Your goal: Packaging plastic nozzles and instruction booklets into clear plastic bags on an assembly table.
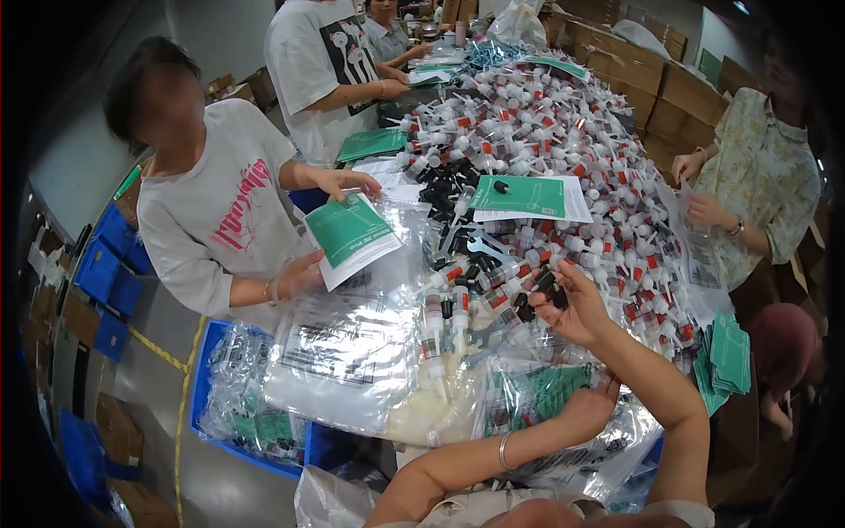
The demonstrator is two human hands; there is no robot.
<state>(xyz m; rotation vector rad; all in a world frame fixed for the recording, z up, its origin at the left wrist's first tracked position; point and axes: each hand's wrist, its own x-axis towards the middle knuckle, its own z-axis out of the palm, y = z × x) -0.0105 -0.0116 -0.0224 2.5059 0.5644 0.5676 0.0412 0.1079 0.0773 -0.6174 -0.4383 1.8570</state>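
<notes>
My right hand (576, 304) is raised over the near side of the pile, its fingers closed round a small black piece (546, 280). Lower down, my left hand (591, 409) pinches the edge of a clear plastic bag (493, 422); its fingertips are partly hidden. Inside that bag a green leaflet (550, 387) shows through. Around my right hand lie small clear bottles with white nozzle tops and red bands (506, 290), loose black pieces (480, 264) and a flat metal spanner (486, 245).
A large heap of bottles (546, 114) covers the table, with green leaflets (528, 195) on it. Flat clear bags (343, 352) lie at left; a blue crate (204, 387) of filled bags is below. One co-worker (220, 202) holds a leaflet; another (757, 176) stands at right.
</notes>
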